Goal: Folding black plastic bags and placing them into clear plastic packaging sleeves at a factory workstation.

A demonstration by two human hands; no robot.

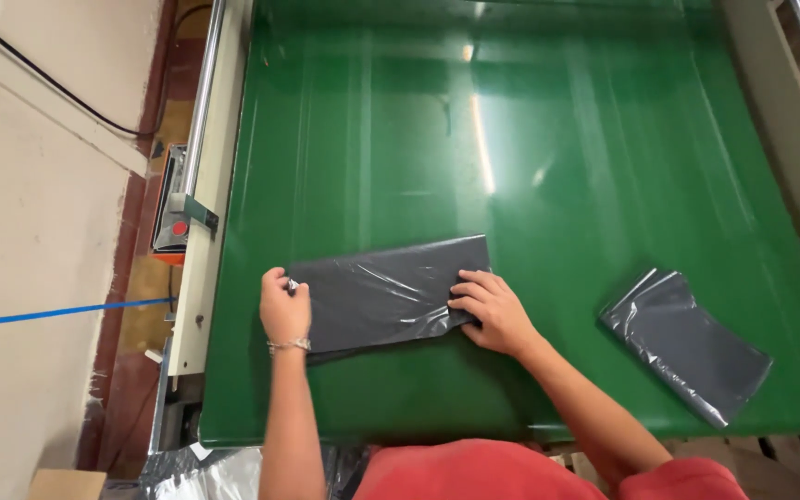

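Head view: the grey plastic bag lies flat on the green desk. The left hand pinches its left edge in a closed grip; the right hand presses flat and open on its right end. This looks like smoothing or folding. A second grey bag lies well apart to the right, a red-buttoned box sits beyond the desk's left rail, and nothing blocks either hand.

- A glossy green counter spreads beyond the hands, streaked with ceiling-light glare.
- Left of the hands, a cream metal rail edges it, carrying a small box with a red button.
- Farther left, a pale floor crossed by a black cable and blue tape line.
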